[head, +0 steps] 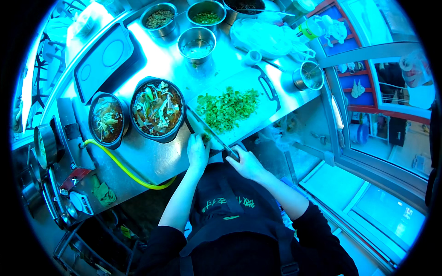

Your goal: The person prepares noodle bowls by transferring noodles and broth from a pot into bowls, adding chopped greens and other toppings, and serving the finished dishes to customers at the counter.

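Note:
My right hand [246, 162] grips the handle of a long kitchen knife [210, 130]. Its blade slants up and left across the near left corner of a white cutting board [269, 109]. Just left of the blade is my left hand [198, 151], its fingertips beside a small bit of greens [206, 137]; whether it grips them is hidden. Chopped leafy greens [228, 108] lie in a loose pile on the board, beyond the blade. To the left stand a large black oval pot [132, 125] and a smaller one [90, 126], both filled with broth and toppings.
Several metal bowls [197, 45] stand at the back of the steel table [162, 162]. A black tray [103, 65] lies back left; a yellow hose [121, 169] curves at front left. A metal cup [312, 76] sits at right, near another knife [338, 120] against the frame.

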### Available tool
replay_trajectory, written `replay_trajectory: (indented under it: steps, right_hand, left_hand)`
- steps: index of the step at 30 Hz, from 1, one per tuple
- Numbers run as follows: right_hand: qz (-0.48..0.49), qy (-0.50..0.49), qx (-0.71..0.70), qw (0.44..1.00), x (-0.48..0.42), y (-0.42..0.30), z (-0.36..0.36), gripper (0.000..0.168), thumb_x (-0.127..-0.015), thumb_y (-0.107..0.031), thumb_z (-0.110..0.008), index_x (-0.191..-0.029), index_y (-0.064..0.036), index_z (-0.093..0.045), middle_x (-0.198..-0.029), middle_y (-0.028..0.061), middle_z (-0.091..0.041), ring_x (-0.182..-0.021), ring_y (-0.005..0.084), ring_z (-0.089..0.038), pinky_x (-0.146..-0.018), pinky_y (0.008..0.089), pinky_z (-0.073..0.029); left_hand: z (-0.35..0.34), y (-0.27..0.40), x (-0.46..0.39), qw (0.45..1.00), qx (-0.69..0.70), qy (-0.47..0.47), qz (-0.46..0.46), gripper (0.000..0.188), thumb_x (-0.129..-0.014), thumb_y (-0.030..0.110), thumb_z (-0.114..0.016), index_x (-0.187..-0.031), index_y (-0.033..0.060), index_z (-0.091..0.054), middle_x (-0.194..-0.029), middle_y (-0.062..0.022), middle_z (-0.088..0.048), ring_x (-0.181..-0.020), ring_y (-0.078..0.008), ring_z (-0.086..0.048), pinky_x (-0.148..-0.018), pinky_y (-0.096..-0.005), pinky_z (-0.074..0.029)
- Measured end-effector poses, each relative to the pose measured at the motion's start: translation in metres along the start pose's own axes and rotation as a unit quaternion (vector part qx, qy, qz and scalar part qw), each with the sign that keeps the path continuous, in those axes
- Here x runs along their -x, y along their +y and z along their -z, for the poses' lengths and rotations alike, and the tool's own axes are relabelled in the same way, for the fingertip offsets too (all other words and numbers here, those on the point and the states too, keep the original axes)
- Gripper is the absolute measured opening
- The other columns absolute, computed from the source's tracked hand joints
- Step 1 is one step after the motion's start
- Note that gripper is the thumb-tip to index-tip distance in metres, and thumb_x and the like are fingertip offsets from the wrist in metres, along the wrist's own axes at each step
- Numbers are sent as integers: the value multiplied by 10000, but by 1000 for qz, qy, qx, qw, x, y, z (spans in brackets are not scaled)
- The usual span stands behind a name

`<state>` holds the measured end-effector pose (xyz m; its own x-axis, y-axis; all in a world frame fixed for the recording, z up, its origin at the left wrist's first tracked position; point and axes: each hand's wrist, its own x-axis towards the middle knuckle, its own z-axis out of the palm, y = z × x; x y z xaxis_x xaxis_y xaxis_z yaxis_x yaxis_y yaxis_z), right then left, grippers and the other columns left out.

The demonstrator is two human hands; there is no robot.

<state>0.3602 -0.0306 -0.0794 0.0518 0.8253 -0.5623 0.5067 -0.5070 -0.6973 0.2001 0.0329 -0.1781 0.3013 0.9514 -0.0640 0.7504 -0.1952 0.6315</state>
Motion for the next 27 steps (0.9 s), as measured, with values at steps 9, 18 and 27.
replay_trajectory:
  steps: [9,18,27]
  right_hand:
    - [33,55,-45,997,-20,15,-14,306,-789,-288,-571,-937,-27,-511,-706,179,-589,-678,311,-597,-584,372,-445]
    - [95,314,217,919,1,57,96,396,-738,-230,-611,-1092,-98,-491,-836,145,-604,-713,302,-592,-601,388,-469]
    - [70,290,341,891,-64,124,152,490,-728,-208,-615,-1166,-98,-424,-808,133,-544,-710,273,-555,-590,378,-450]
  left_hand:
    - [3,5,-13,999,26,-35,0,111,-690,48,-586,-786,23,-537,-811,-107,-501,-754,-281,-532,-626,-368,-450]
    - [6,58,-53,998,-8,-55,-20,611,-640,98,-671,-1184,108,-393,-1144,-165,-386,-985,-336,-477,-754,-378,-459]
    - [9,77,-92,997,-36,-65,-23,115,-709,139,-580,-797,69,-606,-852,-124,-570,-793,-267,-567,-628,-372,-475]
